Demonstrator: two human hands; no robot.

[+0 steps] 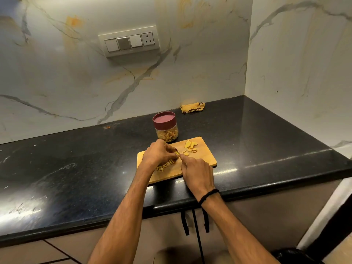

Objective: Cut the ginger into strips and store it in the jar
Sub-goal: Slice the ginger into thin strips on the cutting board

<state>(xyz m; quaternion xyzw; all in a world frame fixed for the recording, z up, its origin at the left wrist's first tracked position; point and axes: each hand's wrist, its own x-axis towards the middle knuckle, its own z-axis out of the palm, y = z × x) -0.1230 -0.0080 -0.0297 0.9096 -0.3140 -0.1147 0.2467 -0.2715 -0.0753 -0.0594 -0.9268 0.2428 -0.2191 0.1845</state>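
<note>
On the black countertop (247, 141) a wooden cutting board (205, 159) lies near the front edge, within easy reach of both arms. Just behind its far edge stands the jar (167, 133), lid (164, 120) on and already part filled with strips. It appears placed there so that cut ginger has only a short way to go.

The right hand (198, 172) is closed in a fist over the board's middle, fingers curled round what I judge to be a knife, almost wholly hidden. The left hand (158, 153) arches over the board's left half, fingertips drawn together to pin a ginger piece (177, 153) for the cut. That piece sits directly between the two hands, at the left fingertips.

Uncut ginger slices (191, 146) wait at the board's far right. Finished strips (165, 165) lie beneath the left palm, clear of the cutting spot.
</note>
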